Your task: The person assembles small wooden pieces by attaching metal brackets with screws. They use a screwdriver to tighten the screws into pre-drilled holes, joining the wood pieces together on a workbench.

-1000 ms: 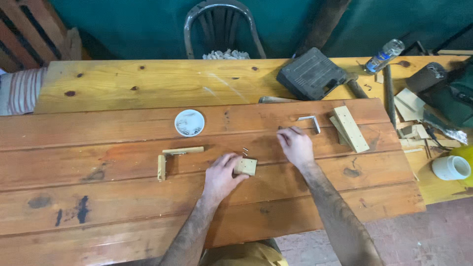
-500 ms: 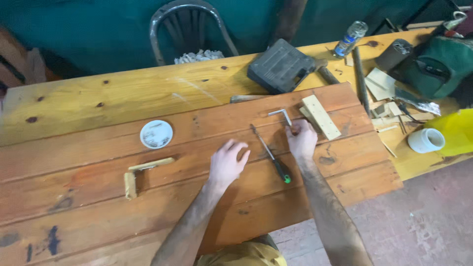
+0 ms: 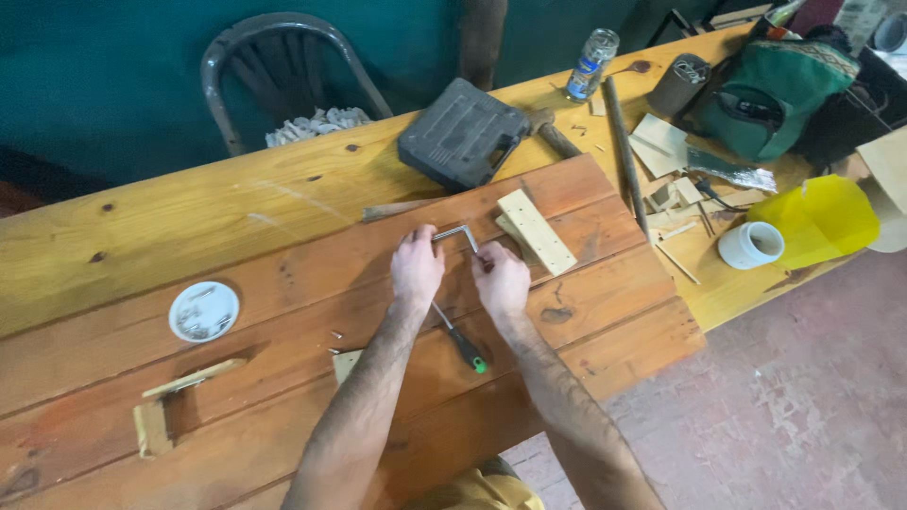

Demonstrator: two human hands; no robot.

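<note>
left hand, right hand, seemingly pinching

Forearm hides most of a small wood block.

wooden table | on it: white dish, screwdriver, dark tool case, wood block

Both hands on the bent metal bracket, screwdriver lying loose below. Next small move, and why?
Probably the right hand drops back to the screwdriver. The left hand already pins the bracket on the board, the tool lies just under the wrists, and loose screws sit nearby.
</note>
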